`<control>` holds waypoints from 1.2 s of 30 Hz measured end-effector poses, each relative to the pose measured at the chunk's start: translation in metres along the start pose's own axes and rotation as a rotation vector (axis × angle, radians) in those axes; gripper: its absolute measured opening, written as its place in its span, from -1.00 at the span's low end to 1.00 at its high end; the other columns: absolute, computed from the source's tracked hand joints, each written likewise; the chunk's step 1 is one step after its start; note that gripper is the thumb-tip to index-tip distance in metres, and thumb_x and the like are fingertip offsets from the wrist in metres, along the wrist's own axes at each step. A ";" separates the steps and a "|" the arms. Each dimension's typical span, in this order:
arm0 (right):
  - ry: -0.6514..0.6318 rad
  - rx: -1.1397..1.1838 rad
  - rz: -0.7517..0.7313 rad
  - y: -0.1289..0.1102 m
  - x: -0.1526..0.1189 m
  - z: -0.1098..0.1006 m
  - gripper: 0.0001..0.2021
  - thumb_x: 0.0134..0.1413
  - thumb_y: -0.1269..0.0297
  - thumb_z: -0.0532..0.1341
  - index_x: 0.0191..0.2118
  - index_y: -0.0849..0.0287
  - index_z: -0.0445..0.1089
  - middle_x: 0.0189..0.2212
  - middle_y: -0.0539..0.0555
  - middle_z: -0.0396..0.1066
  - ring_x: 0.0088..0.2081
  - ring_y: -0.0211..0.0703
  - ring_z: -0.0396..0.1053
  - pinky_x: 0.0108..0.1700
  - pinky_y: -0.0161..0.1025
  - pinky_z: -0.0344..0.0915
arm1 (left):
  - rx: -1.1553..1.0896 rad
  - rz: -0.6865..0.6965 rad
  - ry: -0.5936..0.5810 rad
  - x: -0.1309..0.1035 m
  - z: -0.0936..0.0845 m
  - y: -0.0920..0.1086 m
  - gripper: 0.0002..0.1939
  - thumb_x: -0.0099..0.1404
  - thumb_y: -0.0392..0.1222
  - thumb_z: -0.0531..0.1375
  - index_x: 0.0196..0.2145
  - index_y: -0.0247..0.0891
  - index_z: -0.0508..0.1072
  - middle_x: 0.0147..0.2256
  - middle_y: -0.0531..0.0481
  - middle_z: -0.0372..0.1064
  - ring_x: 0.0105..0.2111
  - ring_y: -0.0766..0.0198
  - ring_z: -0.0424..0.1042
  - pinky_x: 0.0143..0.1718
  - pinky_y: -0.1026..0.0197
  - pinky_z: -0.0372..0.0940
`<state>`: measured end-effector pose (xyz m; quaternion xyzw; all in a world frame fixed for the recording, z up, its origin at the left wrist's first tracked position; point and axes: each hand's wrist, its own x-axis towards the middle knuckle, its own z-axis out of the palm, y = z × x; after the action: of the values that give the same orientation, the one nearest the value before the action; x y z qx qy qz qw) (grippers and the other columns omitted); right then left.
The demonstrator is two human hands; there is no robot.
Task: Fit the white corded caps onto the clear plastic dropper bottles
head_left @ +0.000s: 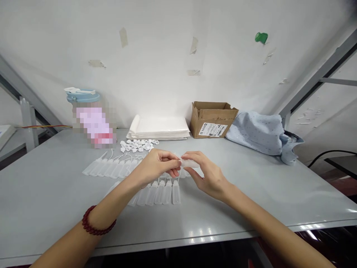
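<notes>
Above the table, my right hand [208,173] holds a small translucent plastic bottle [192,163] by its body, lying level between thumb and fingers. My left hand [160,165] is closed in a pinch at the bottle's left end; the fingertips cover most of that end, so any cap there is hidden. Under and behind my hands lie rows of similar bottles, one row farther back [111,168] and one nearer [160,192], many with thin white tubes or loops at the neck. Small white caps [136,145] lie in a loose pile just beyond them.
A stack of white sheets or bags [160,128] lies against the wall, beside an open cardboard box [214,121]. Light blue cloth [255,132] is bunched at the right. A blurred-out pink container with a blue lid [83,96] stands at left on the grey table [223,223].
</notes>
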<state>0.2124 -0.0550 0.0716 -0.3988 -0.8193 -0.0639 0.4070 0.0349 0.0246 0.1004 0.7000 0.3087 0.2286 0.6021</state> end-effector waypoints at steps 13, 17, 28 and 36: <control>0.048 -0.019 -0.018 0.005 0.000 0.005 -0.60 0.20 0.48 0.09 0.13 0.11 0.07 -0.14 0.20 0.35 -0.08 -0.08 0.37 -0.14 -0.11 0.44 | -0.045 -0.007 0.019 0.000 0.007 -0.002 -0.80 0.14 -0.14 0.24 -0.56 -0.29 0.49 -0.63 0.02 0.39 -0.61 0.32 0.39 -0.52 0.26 0.33; 0.079 -0.058 0.051 0.010 0.002 0.004 -0.73 0.20 0.37 0.14 0.01 0.14 0.20 -0.23 0.18 0.38 -0.20 -0.08 0.40 -0.25 -0.17 0.43 | -0.134 0.003 0.041 0.000 0.003 0.000 -0.81 0.13 -0.16 0.25 -0.57 -0.30 0.49 -0.58 0.03 0.36 -0.60 0.35 0.36 -0.55 0.30 0.32; -0.053 0.316 0.471 0.003 0.005 -0.002 -0.79 0.24 0.21 0.07 -0.26 0.20 0.38 -0.63 -0.07 0.23 -0.62 -0.31 0.19 -0.56 -0.34 0.17 | 0.312 0.235 0.067 -0.001 0.001 -0.003 -0.83 0.18 -0.13 0.21 -0.42 -0.26 0.55 -0.55 0.03 0.38 -0.62 0.36 0.31 -0.60 0.32 0.23; -0.052 0.783 0.825 -0.001 0.012 -0.003 -0.67 0.11 0.02 0.16 -0.39 0.24 0.40 -0.61 -0.10 0.20 -0.67 -0.40 0.13 -0.63 -0.38 0.09 | 0.403 0.364 0.106 -0.002 0.003 -0.007 -0.75 0.26 -0.14 0.14 -0.15 -0.17 0.54 -0.32 -0.02 0.41 -0.54 0.36 0.35 -0.53 0.33 0.26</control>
<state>0.2091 -0.0497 0.0822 -0.5065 -0.5680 0.4186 0.4955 0.0347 0.0218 0.0932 0.8367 0.2479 0.3033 0.3827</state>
